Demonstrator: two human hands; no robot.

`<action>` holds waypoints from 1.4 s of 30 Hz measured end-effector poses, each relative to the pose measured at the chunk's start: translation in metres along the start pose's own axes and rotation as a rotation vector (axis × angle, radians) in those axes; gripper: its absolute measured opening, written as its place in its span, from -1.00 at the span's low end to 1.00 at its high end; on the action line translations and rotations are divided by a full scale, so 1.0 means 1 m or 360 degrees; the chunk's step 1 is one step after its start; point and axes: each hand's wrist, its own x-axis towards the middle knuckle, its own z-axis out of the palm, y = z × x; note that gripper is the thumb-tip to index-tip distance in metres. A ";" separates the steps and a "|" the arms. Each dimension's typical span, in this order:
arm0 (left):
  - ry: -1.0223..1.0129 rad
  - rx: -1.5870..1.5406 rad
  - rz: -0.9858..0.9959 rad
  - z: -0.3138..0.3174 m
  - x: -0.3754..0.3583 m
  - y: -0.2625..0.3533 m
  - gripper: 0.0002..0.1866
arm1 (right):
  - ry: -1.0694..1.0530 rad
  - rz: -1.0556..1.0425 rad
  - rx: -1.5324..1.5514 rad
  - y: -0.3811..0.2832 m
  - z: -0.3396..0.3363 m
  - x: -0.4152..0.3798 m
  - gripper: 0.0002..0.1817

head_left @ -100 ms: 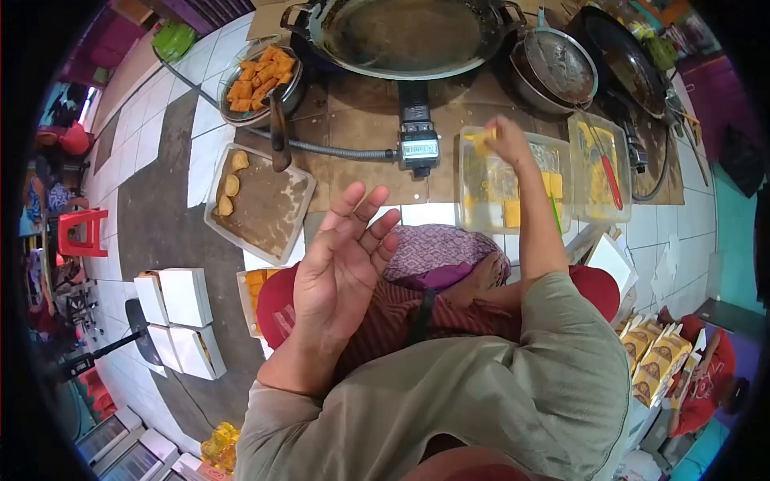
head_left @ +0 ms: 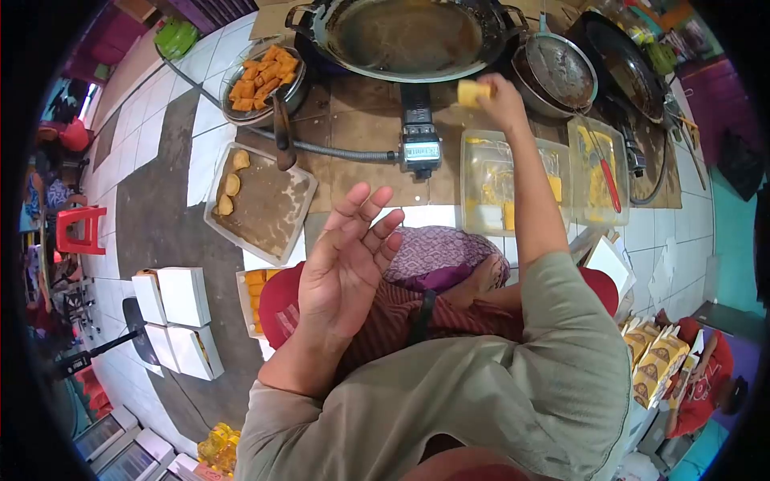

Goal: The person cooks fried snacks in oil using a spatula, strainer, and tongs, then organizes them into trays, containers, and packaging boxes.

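My right hand is stretched forward and grips a yellow battered piece, held just short of the big wok of oil and above the far edge of the clear batter tub. My left hand hovers over my lap, palm up, fingers spread and holding nothing. More yellow pieces lie in the batter tub.
A bowl of fried orange pieces stands at the back left, and below it a tray with three fried pieces. A strainer and a second tub with a red-handled tool are at the right. White boxes lie on the floor at the left.
My right hand has lifted the yellow piece up out of the batter tub and carried it toward the wok. The left hand has barely moved.
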 end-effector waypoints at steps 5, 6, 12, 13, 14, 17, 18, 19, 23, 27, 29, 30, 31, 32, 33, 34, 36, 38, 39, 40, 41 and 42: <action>0.0113 0.0105 0.0123 0.000 0.006 -0.001 -0.49 | -0.0151 0.0330 -0.0433 -0.025 0.033 0.088 -0.58; 0.0141 0.0110 0.0144 0.001 0.006 0.000 -0.48 | -0.0208 0.0419 -0.0532 -0.024 0.039 0.093 -0.56; 0.0008 -0.0091 0.0141 -0.008 0.012 -0.007 -0.47 | 0.0353 0.0141 -0.0287 -0.001 0.019 0.025 -0.74; -0.0012 -0.0124 0.0111 -0.007 0.013 -0.007 -0.47 | 0.0349 0.0190 -0.0300 0.012 0.013 -0.004 -0.74; -0.0026 -0.0158 0.0095 -0.006 0.012 -0.008 -0.47 | 0.0340 0.0226 -0.0304 0.029 0.014 -0.038 -0.74; -0.0060 -0.0199 0.0045 -0.002 0.014 -0.014 -0.46 | 0.0090 0.0582 -0.0546 0.133 0.021 -0.140 -0.68; -0.0044 -0.0200 0.0024 0.000 0.015 -0.015 -0.47 | -0.0029 0.0825 -0.0756 0.138 0.006 -0.159 -0.64; -0.0025 -0.0202 0.0005 0.001 0.016 -0.017 -0.47 | -0.0155 0.1066 -0.0964 0.138 -0.005 -0.176 -0.61; 0.0019 -0.0187 -0.0036 0.006 0.024 -0.024 -0.47 | -0.0517 0.1399 -0.1042 0.146 -0.020 -0.179 -0.48; 0.0112 -0.0091 -0.0034 0.014 0.030 -0.028 -0.50 | -0.0632 0.1226 -0.0925 0.172 0.004 -0.177 -0.44; 0.0160 -0.0048 -0.0029 0.016 0.032 -0.028 -0.49 | -0.0762 0.1065 -0.0995 0.175 0.011 -0.166 -0.47; 0.0167 -0.0035 -0.0020 0.015 0.032 -0.028 -0.49 | -0.0829 0.0975 -0.1085 0.168 0.011 -0.166 -0.50; 0.0169 -0.0021 -0.0017 0.015 0.032 -0.027 -0.49 | -0.0889 0.0890 -0.1178 0.160 0.009 -0.165 -0.53; 0.0168 -0.0009 -0.0021 0.015 0.032 -0.027 -0.49 | -0.0993 0.0731 -0.1275 0.155 0.006 -0.165 -0.56; 0.0154 0.0029 -0.0021 0.016 0.030 -0.025 -0.49 | -0.1092 0.0573 -0.1373 0.150 0.004 -0.165 -0.59; 0.0143 0.0039 -0.0008 0.016 0.028 -0.023 -0.50 | -0.1188 0.0417 -0.1472 0.150 0.002 -0.163 -0.62; 0.0120 0.0060 0.0005 0.015 0.023 -0.020 -0.52 | -0.1226 0.0309 -0.1430 0.166 0.002 -0.165 -0.70; 0.0090 0.0052 -0.0007 0.013 0.018 -0.017 -0.54 | -0.1118 0.0335 -0.1205 0.165 0.004 -0.155 -0.74; 0.0081 0.0035 -0.0025 0.012 0.016 -0.015 -0.54 | -0.0995 0.0408 -0.1003 0.156 -0.004 -0.141 -0.74; 0.0072 0.0017 -0.0045 0.011 0.013 -0.014 -0.54 | -0.0873 0.0482 -0.0802 0.142 -0.016 -0.124 -0.75; 0.0020 -0.0025 -0.0052 0.009 0.011 -0.014 -0.53 | -0.0658 0.0512 -0.0646 0.120 -0.023 -0.104 -0.76; 0.0021 -0.0009 -0.0057 0.010 0.009 -0.012 -0.53 | -0.0439 0.0540 -0.0490 0.093 -0.027 -0.080 -0.76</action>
